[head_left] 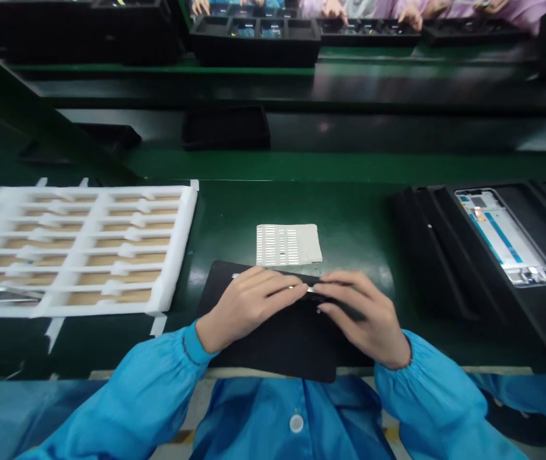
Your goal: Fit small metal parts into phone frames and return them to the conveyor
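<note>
Both hands meet over a black mat [273,345] at the front edge of the green bench. My left hand [254,300] lies palm down, its fingers together and reaching right along a thin dark piece [319,295] with a bright edge. My right hand [366,313] closes on the same piece from the right, thumb below and fingers above. Most of the piece is hidden by the fingers. Just beyond the hands lies a pale sheet [309,245] with rows of small silvery strips.
At left stands a white slotted foam tray [184,249] with a flat device [2,294] in its lowest slot. Black trays [450,255] at right hold a metal phone frame [510,239]. Across the bench, other people's hands work over black bins [254,48].
</note>
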### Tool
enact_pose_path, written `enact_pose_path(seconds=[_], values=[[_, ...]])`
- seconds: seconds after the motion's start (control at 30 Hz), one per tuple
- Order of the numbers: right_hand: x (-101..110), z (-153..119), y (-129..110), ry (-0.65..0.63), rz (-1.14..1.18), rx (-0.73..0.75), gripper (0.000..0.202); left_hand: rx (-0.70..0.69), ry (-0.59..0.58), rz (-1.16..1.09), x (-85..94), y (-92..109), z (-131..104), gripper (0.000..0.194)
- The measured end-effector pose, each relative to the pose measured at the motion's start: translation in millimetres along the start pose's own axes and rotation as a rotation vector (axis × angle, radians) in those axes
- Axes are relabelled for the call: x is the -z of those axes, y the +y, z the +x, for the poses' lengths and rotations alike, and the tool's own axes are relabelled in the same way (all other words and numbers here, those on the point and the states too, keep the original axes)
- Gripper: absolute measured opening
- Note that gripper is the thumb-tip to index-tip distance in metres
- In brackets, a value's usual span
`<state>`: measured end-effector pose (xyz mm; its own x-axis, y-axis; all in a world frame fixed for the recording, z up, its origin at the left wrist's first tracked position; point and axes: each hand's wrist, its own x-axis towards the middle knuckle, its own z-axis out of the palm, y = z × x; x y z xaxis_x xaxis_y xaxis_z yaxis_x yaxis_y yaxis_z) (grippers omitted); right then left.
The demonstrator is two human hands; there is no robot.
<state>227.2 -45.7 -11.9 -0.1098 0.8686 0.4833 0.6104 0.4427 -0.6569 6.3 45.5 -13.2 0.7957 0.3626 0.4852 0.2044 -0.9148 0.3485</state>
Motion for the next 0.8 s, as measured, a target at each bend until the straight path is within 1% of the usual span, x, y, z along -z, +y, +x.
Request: enact_pose_path(seconds=[0.07,0.1,0.13,0.2,0.27,0.33,0.43,0.63,0.73,0.8], values=[[-2.6,21.6,12.0,0.086,-0.015,-0.090,0.011,0.148,-0.099,-0.159,-0.1,-14.8,10.4,0.022],[-7.1,34.9,20.4,0.088,-0.053,-0.130,0.006,0.240,-0.168,-0.247,-0.1,-23.2,15.6,0.020],[-13.7,49.0,29.9,0.051,-0.105,-0.159,0.006,0.330,-0.236,-0.325,-0.2,-31.4,20.1,0.018],[-31.5,76.2,49.3,-0.101,-0.212,-0.174,0.009,0.461,-0.324,-0.421,-1.0,-45.5,25.9,0.015],[-51.0,97.8,65.3,-0.248,-0.281,-0.145,0.010,0.535,-0.348,-0.441,-2.8,-54.7,27.0,0.015],[-66.5,110.8,75.3,-0.337,-0.315,-0.115,0.011,0.592,-0.368,-0.449,-5.0,-59.3,24.8,0.016],[-76.7,117.0,78.9,-0.442,-0.390,-0.089,0.013,0.660,-0.395,-0.494,-7.2,-61.1,21.0,0.018],[-72.8,117.1,65.8,-0.565,-0.489,0.013,0.012,0.695,-0.394,-0.524,-5.2,-60.7,22.8,0.014],[-74.3,116.2,67.4,-0.570,-0.470,0.049,0.011,0.697,-0.391,-0.506,-3.8,-59.2,24.2,0.015],[-77.9,114.9,73.7,-0.532,-0.443,0.038,0.011,0.693,-0.387,-0.495,-3.8,-58.1,24.4,0.014]])
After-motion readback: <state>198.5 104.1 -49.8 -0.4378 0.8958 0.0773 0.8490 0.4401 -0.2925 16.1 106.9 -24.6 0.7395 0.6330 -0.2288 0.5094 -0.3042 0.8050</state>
